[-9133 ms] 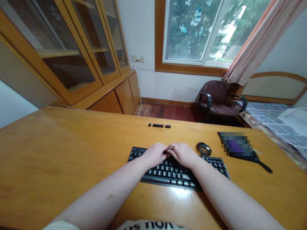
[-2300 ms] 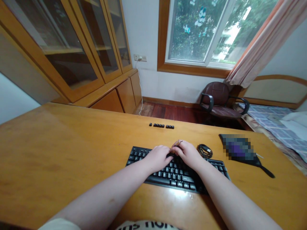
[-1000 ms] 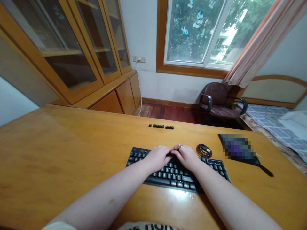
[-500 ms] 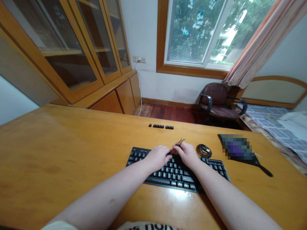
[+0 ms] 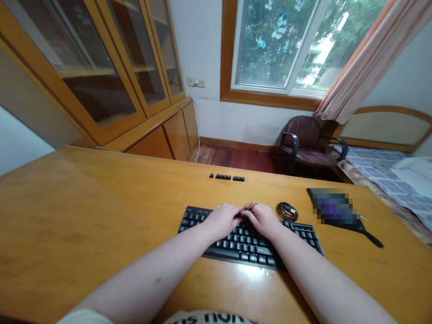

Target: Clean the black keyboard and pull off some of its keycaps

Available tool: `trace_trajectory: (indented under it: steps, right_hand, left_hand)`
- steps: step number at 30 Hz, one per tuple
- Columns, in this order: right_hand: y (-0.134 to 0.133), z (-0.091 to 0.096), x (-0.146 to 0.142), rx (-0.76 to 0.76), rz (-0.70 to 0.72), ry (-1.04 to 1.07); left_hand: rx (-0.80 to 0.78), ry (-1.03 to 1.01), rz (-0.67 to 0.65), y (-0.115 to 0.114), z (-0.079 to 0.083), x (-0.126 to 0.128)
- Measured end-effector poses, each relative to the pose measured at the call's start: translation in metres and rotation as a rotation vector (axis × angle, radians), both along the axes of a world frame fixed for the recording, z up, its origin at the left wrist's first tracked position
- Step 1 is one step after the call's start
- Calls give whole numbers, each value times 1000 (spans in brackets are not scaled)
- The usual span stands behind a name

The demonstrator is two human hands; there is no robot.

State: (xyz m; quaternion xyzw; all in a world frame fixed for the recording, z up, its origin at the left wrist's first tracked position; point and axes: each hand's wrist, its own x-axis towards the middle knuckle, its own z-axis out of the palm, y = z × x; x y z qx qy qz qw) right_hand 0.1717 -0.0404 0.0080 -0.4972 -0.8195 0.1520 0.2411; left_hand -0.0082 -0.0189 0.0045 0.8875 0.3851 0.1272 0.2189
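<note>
A black keyboard [image 5: 236, 245] lies on the wooden desk [image 5: 101, 211] in front of me. My left hand [image 5: 221, 220] rests palm down on its upper middle keys, its fingers curled out of sight beneath the back of the hand. My right hand [image 5: 265, 219] sits just beside it, fingers pinched on a small thin metal tool [image 5: 249, 206] whose tip pokes up between the two hands, right over the keys. A short row of loose black keycaps [image 5: 227, 177] stands near the desk's far edge.
A coiled black cable [image 5: 286, 211] lies right of my hands, behind the keyboard's number pad. Further right is a blurred dark object [image 5: 334, 210] with a black handle [image 5: 369, 237]. Beyond the desk are an armchair [image 5: 305, 144], a bed [image 5: 388, 175] and glass-door cabinets [image 5: 101, 81].
Half a second ago my right hand held the tool slightly raised above the keys; it has come back down. The row of loose keycaps has grown since the earliest frame.
</note>
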Motion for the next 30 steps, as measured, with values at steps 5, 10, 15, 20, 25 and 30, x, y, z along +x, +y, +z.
trace_trajectory:
  steps: [5, 10, 15, 20, 25, 30]
  right_hand:
    - [1, 0, 0, 27, -4, 38]
    - [2, 0, -2, -55, -109, 164]
    - [9, -5, 3, -199, -258, 571]
    - [15, -7, 7, -260, -336, 825]
    - [12, -4, 3, -307, -311, 916]
    - [14, 0, 1, -338, -317, 1007]
  left_hand:
    - [-19, 15, 6, 0, 2, 0]
    - [-25, -6, 2, 0, 5, 0]
    - [-58, -18, 29, 0, 6, 1]
    - [-72, -60, 63, -2, 4, 0]
    - [-129, -130, 131, -3, 7, 0]
    - [-137, -209, 131, -1, 12, -1]
